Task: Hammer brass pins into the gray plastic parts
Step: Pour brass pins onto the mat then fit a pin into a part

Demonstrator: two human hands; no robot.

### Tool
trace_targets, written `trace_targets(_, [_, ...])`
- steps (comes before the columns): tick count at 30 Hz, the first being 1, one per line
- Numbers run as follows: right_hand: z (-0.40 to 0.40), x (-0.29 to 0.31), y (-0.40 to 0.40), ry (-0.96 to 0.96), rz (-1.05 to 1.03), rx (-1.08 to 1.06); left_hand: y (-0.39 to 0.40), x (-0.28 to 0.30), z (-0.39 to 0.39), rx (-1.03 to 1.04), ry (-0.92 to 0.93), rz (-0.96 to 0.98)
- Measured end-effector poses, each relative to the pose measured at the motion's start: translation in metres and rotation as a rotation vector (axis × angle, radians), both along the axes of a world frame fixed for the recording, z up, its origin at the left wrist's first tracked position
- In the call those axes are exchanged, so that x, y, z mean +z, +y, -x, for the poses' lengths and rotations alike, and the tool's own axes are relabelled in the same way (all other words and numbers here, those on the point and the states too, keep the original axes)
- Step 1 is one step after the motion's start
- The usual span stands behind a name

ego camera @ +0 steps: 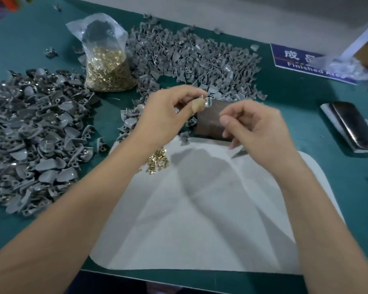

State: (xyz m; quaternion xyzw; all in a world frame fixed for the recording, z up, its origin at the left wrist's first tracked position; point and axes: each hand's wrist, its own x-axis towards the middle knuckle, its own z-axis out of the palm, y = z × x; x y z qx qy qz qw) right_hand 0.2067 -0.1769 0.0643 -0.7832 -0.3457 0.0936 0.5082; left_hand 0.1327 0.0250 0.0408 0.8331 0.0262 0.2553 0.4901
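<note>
green bench, white mat | left hand pinches gray part | right hand curled, grip unclear

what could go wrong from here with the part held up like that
1. The left hand pinches a small gray plastic part in the air above the dark block; a slip might drop it among the loose parts below.
2. The loose brass pins lie right under the left forearm at the white mat's edge; a sweep of the arm could scatter them.
3. The right hand is curled near the part; what it holds is unclear.
</note>
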Motion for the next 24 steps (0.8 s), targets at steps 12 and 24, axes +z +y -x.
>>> trace_targets(12, [-0.020,-0.023,-0.004,0.141,-0.267,-0.272,-0.025,-0.015,-0.007,0.075,0.053,-0.199])
trace_targets(24, [-0.015,-0.026,0.011,-0.304,-0.018,-0.316,-0.032,-0.015,-0.008,0.192,0.055,-0.315])
